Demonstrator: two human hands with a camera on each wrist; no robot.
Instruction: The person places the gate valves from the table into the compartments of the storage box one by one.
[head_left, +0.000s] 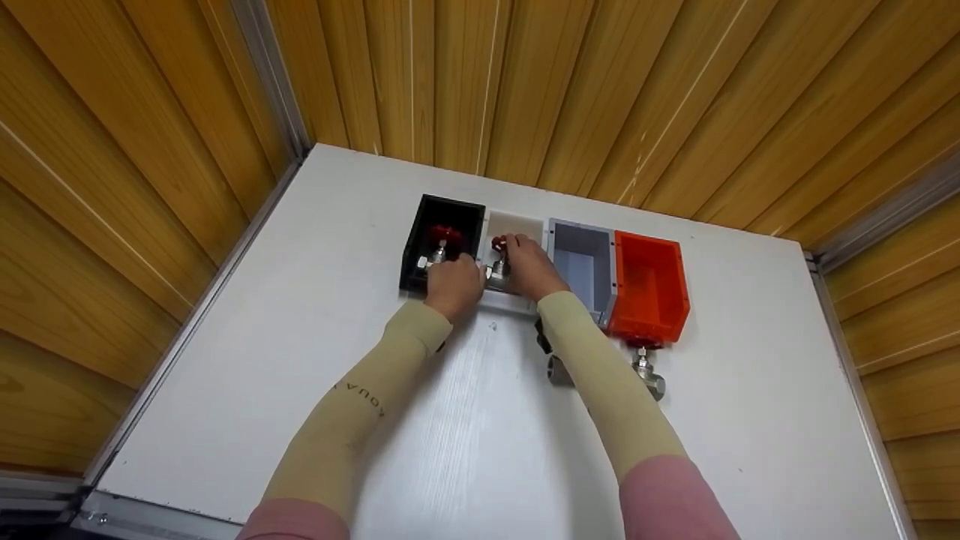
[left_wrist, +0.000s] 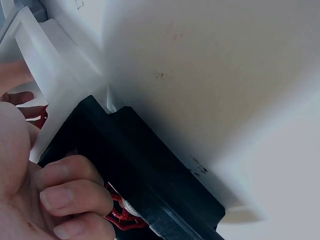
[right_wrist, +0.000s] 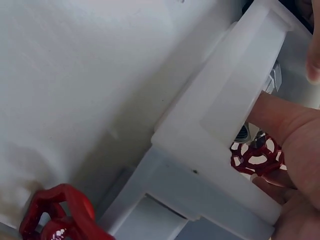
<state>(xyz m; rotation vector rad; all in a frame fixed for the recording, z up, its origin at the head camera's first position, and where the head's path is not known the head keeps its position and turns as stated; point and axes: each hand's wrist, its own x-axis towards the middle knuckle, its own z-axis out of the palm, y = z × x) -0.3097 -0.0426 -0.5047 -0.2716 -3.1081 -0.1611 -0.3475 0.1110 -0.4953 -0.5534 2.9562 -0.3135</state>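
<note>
Inside the white bin (head_left: 517, 223), my right hand (head_left: 534, 266) holds a metal valve with a red handwheel (right_wrist: 256, 156), its fingers around the wheel. The steel body of this valve (head_left: 498, 279) shows low in the bin. My left hand (head_left: 456, 286) is at the border of the white bin and the black bin (left_wrist: 150, 175), its fingers curled over the black bin's front. Whether it grips the wall or the valve's end is hidden. Another valve with a red handwheel (head_left: 442, 234) lies in the black bin, just beyond the left hand.
A grey bin (head_left: 583, 234) and an orange bin (head_left: 651, 289) continue the row to the right. Before the orange bin lies a valve (head_left: 646, 367); a dark metal fitting (head_left: 559, 371) is partly behind the right forearm. Wood-patterned walls (head_left: 525, 90) enclose the white table (head_left: 750, 420).
</note>
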